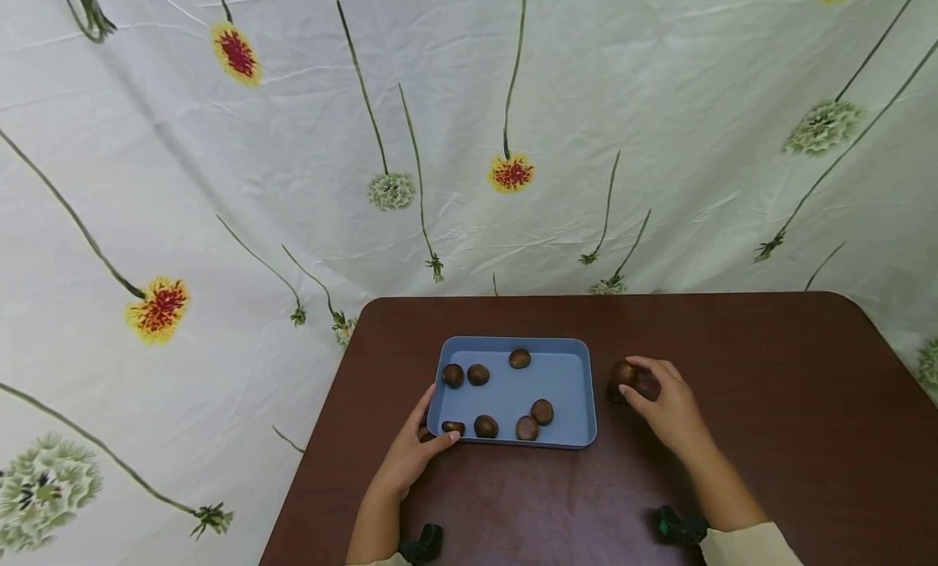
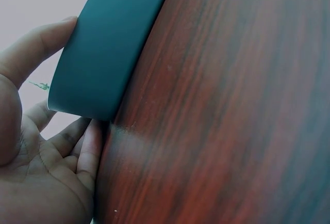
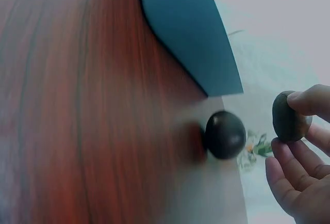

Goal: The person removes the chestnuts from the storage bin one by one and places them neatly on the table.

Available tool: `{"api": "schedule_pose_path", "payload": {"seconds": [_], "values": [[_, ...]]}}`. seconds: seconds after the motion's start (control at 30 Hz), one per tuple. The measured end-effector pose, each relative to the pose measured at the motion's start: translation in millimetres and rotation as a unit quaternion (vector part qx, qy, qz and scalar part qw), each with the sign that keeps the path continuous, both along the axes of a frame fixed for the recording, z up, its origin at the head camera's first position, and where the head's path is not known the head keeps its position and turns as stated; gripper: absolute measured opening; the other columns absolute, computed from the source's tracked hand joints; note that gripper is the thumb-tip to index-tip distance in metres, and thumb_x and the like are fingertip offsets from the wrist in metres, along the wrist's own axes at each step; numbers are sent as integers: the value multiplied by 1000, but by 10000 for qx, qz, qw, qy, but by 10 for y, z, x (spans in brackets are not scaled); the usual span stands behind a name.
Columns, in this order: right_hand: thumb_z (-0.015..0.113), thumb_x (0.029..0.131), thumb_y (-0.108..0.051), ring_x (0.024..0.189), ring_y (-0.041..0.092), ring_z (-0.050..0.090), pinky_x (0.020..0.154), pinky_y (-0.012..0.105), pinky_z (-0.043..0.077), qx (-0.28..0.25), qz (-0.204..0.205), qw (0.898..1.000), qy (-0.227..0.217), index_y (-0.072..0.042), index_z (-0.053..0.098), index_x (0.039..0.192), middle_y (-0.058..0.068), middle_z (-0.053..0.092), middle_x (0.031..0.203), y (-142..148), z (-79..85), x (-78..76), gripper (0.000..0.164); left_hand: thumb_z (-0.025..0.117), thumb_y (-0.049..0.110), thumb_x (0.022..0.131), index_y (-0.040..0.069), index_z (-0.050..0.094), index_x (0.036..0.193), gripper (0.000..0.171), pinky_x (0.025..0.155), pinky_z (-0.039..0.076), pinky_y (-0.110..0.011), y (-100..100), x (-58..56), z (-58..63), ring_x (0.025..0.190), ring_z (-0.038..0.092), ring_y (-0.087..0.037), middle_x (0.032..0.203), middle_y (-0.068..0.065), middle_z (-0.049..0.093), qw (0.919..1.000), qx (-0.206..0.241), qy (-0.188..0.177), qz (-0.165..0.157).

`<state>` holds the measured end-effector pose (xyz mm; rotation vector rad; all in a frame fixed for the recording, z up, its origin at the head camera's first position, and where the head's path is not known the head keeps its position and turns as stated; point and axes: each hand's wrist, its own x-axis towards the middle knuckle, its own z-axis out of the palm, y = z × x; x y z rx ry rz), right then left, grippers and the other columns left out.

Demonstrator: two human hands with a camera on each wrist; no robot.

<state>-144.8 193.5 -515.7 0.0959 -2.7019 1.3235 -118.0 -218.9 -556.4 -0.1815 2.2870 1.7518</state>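
A shallow blue tray (image 1: 484, 399) lies on the table with several brown chestnuts (image 1: 519, 358) spread inside it. At its near left corner my left hand (image 1: 410, 452) grips the tray, thumb on the front rim and fingers along the left side. In the left wrist view the thumb presses the tray wall (image 2: 103, 53), with curled fingertips low against its corner. To the right of the tray, my right hand (image 1: 677, 411) pinches a chestnut (image 3: 290, 118) between thumb and fingers, raised off the table. Another chestnut (image 3: 225, 135) sits on the tabletop just below it.
The dark brown wooden table (image 1: 769, 370) has rounded far corners. Behind it hangs a white cloth (image 1: 315, 126) printed with flowers. Black bands with small devices (image 1: 677, 525) are on both wrists.
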Motion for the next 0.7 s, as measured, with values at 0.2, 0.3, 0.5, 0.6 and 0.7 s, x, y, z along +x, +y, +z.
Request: {"api": "schedule_pose_path", "payload": {"seconds": [0.2, 0.3, 0.5, 0.6, 0.7], "values": [[71, 95, -14, 110, 41, 65, 89, 51, 55, 53, -149, 9998, -76, -7, 56, 139, 19, 54, 131, 141, -34, 24, 47, 81, 34, 87, 37, 17, 163, 98, 96, 49, -42, -1, 3, -2, 126, 57, -30, 161, -13, 33, 10000, 49, -3, -18], [71, 96, -16, 112, 46, 64, 88, 52, 56, 65, -152, 9995, -258, -6, 54, 141, 22, 52, 134, 212, -49, 43, 49, 81, 34, 87, 37, 18, 162, 98, 96, 49, -42, -1, 1, -3, 126, 57, -30, 161, -13, 32, 10000, 46, -2, -13], [68, 99, -25, 119, 51, 59, 91, 55, 55, 180, -168, 9971, -719, -7, 49, 146, 25, 46, 141, 320, -93, 82, 54, 81, 34, 87, 38, 18, 162, 97, 96, 49, -41, 0, -2, -2, 125, 57, -30, 161, -12, 33, 10000, 29, 39, -11], [67, 99, -27, 121, 49, 57, 92, 56, 53, 251, -168, 9957, -872, -6, 49, 146, 26, 45, 142, 344, -117, 90, 55, 80, 34, 87, 37, 18, 163, 98, 96, 49, -42, 0, 1, 1, 126, 57, -30, 161, -13, 32, 10000, 37, 30, -27], [68, 98, -25, 122, 48, 57, 91, 56, 52, 283, -148, 9950, -942, -5, 50, 145, 26, 46, 141, 355, -143, 86, 54, 80, 34, 88, 36, 17, 163, 98, 95, 49, -41, 1, 4, 9, 126, 57, -30, 162, -13, 31, 10000, 31, 14, -34]]}}
